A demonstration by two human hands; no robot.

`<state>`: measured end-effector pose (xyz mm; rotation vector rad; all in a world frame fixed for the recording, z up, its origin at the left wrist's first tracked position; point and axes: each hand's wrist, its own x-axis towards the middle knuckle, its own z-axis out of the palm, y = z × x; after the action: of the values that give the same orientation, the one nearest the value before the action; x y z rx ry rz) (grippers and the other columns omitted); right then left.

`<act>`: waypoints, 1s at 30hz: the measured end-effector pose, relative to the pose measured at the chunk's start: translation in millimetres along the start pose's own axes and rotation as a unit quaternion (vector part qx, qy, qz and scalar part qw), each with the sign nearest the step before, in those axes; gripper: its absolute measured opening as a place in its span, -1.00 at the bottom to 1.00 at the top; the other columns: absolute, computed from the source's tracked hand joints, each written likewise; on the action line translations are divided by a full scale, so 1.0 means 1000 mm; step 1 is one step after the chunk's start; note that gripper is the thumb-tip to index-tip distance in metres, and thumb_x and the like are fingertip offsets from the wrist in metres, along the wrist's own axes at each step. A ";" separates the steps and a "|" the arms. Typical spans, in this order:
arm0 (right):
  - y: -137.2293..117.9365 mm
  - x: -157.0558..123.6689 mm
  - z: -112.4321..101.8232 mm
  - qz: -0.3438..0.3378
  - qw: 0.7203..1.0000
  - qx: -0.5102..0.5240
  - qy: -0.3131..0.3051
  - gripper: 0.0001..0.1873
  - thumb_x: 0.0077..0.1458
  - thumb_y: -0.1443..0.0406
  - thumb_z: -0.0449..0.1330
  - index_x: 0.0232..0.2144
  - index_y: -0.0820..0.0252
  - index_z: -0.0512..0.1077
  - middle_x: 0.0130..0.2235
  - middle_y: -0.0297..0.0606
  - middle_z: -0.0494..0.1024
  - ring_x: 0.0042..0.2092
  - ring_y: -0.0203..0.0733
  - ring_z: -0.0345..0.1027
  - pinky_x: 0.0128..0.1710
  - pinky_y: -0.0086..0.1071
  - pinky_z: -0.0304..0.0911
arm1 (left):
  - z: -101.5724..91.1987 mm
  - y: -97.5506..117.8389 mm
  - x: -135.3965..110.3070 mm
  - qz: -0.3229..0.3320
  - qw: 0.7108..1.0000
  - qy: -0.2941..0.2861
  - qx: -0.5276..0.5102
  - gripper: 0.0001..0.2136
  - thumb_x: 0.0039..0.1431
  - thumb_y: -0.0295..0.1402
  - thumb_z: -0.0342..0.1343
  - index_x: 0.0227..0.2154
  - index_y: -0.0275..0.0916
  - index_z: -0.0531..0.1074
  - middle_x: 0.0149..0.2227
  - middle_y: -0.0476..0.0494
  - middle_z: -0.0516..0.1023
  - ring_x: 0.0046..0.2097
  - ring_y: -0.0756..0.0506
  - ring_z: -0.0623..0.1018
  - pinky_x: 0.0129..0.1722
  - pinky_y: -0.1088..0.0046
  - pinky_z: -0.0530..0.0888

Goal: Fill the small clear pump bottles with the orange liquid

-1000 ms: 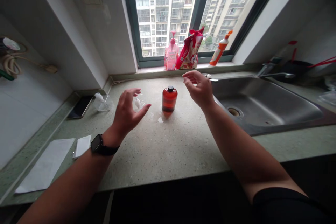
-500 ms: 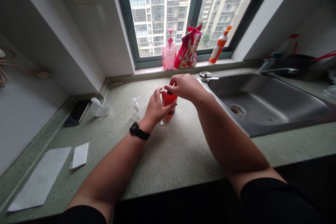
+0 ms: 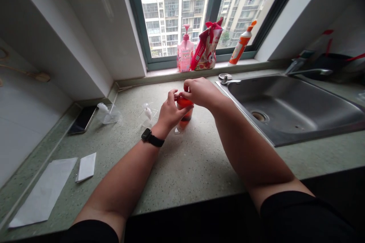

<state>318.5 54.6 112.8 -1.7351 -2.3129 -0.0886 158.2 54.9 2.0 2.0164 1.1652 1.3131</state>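
An amber-red bottle (image 3: 185,112) stands on the speckled green countertop (image 3: 182,171), mostly hidden by both my hands. My left hand (image 3: 168,112), with a black smartwatch (image 3: 151,138) on its wrist, wraps the near side of the bottle. My right hand (image 3: 200,92) grips over the bottle's top from the right, covering the cap. Just left of my left hand stands a small clear acrylic holder (image 3: 148,115) with a white piece in it.
A stainless steel sink (image 3: 293,110) with a faucet (image 3: 309,71) lies to the right. A phone (image 3: 82,120), a clear plastic wrapper (image 3: 107,114) and white papers (image 3: 44,193) lie to the left. A pink pump bottle (image 3: 184,51), a red bag (image 3: 206,44) and an orange-capped bottle (image 3: 241,42) stand on the windowsill.
A second ago my hands were open and apart on either side of the bottle. They have since closed on it, with my right hand over its top and my left around its side.
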 end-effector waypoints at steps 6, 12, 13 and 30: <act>0.007 0.001 -0.002 -0.060 0.998 0.002 -0.020 -0.79 0.39 0.24 0.25 -0.06 0.18 0.65 -0.07 -0.08 0.73 -0.03 0.00 0.55 -0.13 -0.27 0.24 | 0.000 0.000 0.001 -0.009 1.000 -0.003 0.010 -0.25 0.18 -0.05 0.52 0.26 -0.16 0.24 0.13 -0.43 0.65 0.19 -0.38 0.67 0.19 -0.08 0.59; 0.013 -0.003 -0.006 -0.075 0.996 0.040 -0.042 -0.73 0.40 0.27 0.25 0.06 0.11 0.66 0.02 -0.08 0.65 0.00 -0.03 0.51 -0.05 -0.29 0.28 | 0.000 -0.001 0.000 0.002 1.000 0.000 -0.003 -0.28 0.20 -0.02 0.51 0.24 -0.11 0.25 0.16 -0.41 0.64 0.23 -0.38 0.66 0.22 -0.10 0.58; 0.014 -0.004 -0.006 -0.078 0.995 0.049 -0.045 -0.71 0.39 0.26 0.26 0.09 0.08 0.65 0.03 -0.09 0.64 -0.02 -0.04 0.51 -0.06 -0.29 0.29 | 0.000 -0.002 0.000 0.003 1.000 0.001 -0.003 -0.27 0.19 -0.01 0.51 0.24 -0.11 0.24 0.17 -0.42 0.64 0.23 -0.39 0.65 0.22 -0.11 0.58; 0.017 -0.005 -0.010 -0.042 0.998 0.056 -0.005 -0.59 0.27 0.06 0.38 0.04 0.18 0.70 0.02 -0.04 0.70 0.02 0.04 0.52 0.01 -0.22 0.33 | 0.000 -0.003 -0.002 0.000 1.000 -0.002 0.008 -0.24 0.20 0.03 0.50 0.26 -0.12 0.22 0.20 -0.45 0.61 0.24 -0.40 0.64 0.22 -0.10 0.58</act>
<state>337.2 53.0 119.7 -1.5880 -2.3492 0.0342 156.9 55.1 -1.6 2.0295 1.1774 1.3034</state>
